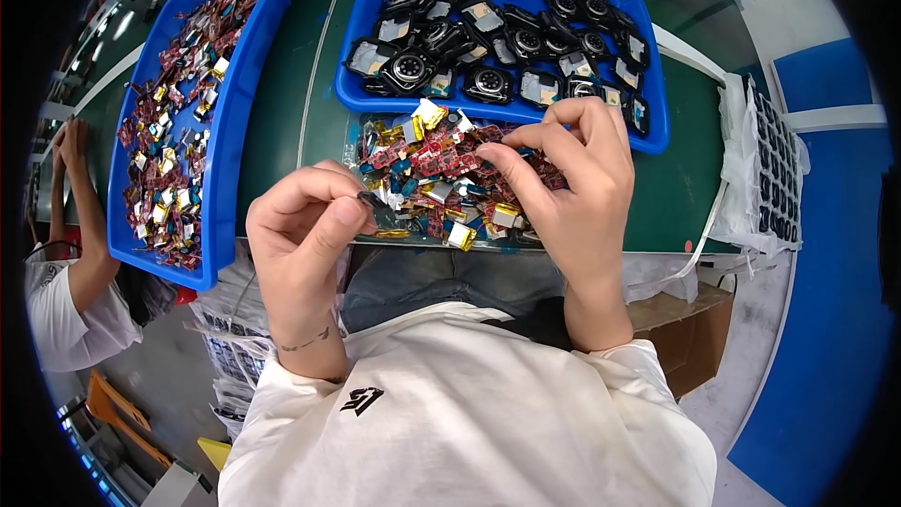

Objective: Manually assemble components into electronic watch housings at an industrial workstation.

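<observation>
The left hand's [305, 221] thumb and forefinger pinch a small black part [374, 199]. The right hand's [584, 174] thumb and forefinger nearly meet; whether they grip anything, I cannot tell. Between and below the hands, a pile of red circuit boards [436, 164] lies on a green workbench [671, 211]. Beyond it, a blue tray [648, 139] holds black smartwatch cases [410, 69]; another blue tray [223, 197], at left, holds more boards.

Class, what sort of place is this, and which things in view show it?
Probably an electronics workshop: a blue tray of black watch-like casings, a heap of small red circuit boards on a green bench, and another person at the left.
</observation>
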Demonstrator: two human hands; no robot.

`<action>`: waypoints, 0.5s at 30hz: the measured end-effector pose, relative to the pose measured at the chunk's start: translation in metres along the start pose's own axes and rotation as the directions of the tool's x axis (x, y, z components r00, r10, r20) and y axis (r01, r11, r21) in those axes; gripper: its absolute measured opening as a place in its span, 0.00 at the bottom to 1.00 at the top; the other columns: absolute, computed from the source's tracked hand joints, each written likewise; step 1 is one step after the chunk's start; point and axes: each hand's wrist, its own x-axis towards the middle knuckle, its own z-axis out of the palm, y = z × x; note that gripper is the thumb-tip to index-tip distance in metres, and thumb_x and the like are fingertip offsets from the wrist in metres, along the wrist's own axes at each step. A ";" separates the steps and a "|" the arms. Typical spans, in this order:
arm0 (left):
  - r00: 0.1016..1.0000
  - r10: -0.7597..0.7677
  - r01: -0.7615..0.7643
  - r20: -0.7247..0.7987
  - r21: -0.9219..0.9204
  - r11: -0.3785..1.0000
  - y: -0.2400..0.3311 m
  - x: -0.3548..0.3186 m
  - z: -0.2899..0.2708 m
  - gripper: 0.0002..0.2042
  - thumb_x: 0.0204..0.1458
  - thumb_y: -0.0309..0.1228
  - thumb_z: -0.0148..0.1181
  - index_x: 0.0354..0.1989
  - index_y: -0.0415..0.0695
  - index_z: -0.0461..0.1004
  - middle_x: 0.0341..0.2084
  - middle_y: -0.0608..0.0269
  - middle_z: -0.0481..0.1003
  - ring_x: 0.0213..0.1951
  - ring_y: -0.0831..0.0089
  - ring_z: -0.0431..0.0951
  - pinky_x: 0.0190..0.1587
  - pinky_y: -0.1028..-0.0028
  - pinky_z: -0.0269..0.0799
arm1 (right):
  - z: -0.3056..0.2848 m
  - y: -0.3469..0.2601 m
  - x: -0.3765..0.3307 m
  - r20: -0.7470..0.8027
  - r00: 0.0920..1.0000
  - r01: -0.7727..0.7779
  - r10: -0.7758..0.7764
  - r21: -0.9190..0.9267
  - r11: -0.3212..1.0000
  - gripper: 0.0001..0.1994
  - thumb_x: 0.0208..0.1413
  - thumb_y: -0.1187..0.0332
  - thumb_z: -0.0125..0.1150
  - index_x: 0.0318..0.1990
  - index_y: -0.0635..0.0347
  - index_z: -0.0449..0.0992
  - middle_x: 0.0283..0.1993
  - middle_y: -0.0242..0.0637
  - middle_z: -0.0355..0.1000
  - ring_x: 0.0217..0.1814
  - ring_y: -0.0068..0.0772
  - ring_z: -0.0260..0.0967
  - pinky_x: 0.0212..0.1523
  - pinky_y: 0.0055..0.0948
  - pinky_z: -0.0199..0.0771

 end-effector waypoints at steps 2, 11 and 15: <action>1.000 0.017 -0.020 0.021 0.156 0.988 0.004 -0.002 -0.004 0.09 0.56 0.30 0.56 0.28 0.36 0.67 0.21 0.62 0.65 0.25 0.76 0.60 0.29 0.75 0.55 | -0.002 -0.004 0.004 -0.049 0.998 0.033 -0.036 -0.067 0.997 0.07 0.39 0.73 0.71 0.27 0.60 0.77 0.27 0.32 0.68 0.27 0.32 0.61 0.27 0.29 0.61; 0.997 0.070 -0.069 -0.013 0.028 0.997 0.008 -0.013 -0.017 0.06 0.51 0.25 0.60 0.30 0.33 0.72 0.24 0.60 0.71 0.27 0.78 0.69 0.30 0.81 0.64 | 0.027 -0.048 -0.053 0.353 0.886 -0.045 -0.301 0.711 0.702 0.04 0.47 0.78 0.63 0.31 0.66 0.75 0.27 0.37 0.73 0.23 0.33 0.69 0.24 0.30 0.66; 0.999 0.045 -0.045 -0.025 0.002 0.999 0.011 -0.020 -0.017 0.06 0.51 0.24 0.61 0.30 0.33 0.73 0.25 0.60 0.72 0.27 0.78 0.71 0.31 0.82 0.66 | 0.065 -0.027 -0.095 0.766 0.607 -0.392 -0.211 0.520 0.759 0.07 0.53 0.68 0.61 0.34 0.62 0.73 0.26 0.39 0.71 0.27 0.38 0.70 0.29 0.34 0.70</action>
